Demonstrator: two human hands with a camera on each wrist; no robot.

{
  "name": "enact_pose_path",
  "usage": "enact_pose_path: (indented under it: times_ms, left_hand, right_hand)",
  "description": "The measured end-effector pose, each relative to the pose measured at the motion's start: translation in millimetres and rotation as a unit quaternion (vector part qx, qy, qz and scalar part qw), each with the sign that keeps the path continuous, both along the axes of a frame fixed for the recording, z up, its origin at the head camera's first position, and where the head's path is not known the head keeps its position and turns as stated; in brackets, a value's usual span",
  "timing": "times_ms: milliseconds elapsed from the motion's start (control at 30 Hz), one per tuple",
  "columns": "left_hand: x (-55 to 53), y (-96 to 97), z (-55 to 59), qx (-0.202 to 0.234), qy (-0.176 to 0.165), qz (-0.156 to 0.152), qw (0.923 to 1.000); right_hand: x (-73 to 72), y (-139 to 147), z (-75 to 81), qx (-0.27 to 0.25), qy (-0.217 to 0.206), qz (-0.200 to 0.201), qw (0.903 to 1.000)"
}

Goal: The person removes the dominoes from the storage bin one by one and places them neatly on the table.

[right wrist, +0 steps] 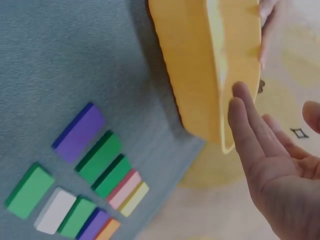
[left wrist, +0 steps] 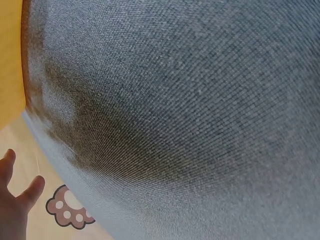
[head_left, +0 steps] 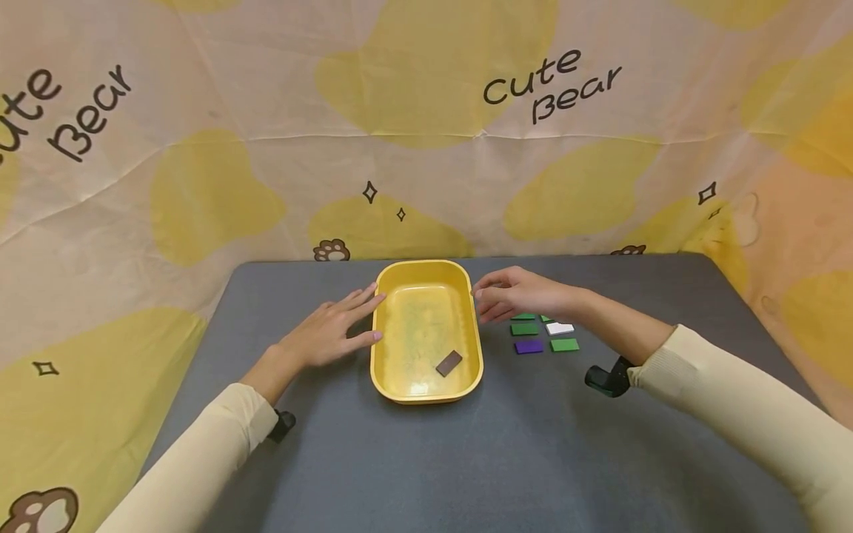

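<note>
A yellow plastic basin (head_left: pixel 426 311) stands on the dark grey table, with a small dark brown block (head_left: pixel 449 363) lying flat inside near its front right. My left hand (head_left: pixel 326 329) is spread at the basin's left side, its fingertips at the rim. On the opposite side, my right hand (head_left: pixel 523 294) is held by the right rim with fingers extended and slightly bent; nothing shows in it. In the right wrist view the right hand (right wrist: pixel 272 165) has its fingertips beside the rim, and whether they touch it is unclear.
Right of the basin lie flat blocks in two rows: purple (right wrist: pixel 79 132), green (right wrist: pixel 30 191), white (right wrist: pixel 55 210), pink (right wrist: pixel 124 189), yellow (right wrist: pixel 134 199) and orange (right wrist: pixel 108 230) among them. The right forearm partly covers them in the head view. A patterned cloth (head_left: pixel 426 178) hangs behind the table.
</note>
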State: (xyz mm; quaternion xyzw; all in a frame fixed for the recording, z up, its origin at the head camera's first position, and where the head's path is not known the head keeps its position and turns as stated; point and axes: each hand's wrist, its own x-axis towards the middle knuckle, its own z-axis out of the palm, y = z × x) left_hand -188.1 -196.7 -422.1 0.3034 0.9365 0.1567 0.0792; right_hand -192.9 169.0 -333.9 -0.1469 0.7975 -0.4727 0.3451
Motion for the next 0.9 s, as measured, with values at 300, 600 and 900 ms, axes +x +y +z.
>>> enact_pose_path:
  times_ms: [300,600,900]
  left_hand:
    - [0.1,-0.5,-1.3,0.004,-0.002,0.000,1.0000]
    - [-0.1,-1.0,-0.5,0.004,-0.005,0.002,1.0000]
    - [-1.2,-0.2,-0.5,-0.003,-0.014,0.011,0.9998]
  right_hand:
    - [-1.9,-30.7,-2.2,0.026,-0.052,0.058,0.9966]
    - [1.9,-54.5,-2.0,0.090,-0.082,0.078,0.9895]
    - [-8.1,-76.1,-5.0,0.159,-0.122,0.111,0.9734]
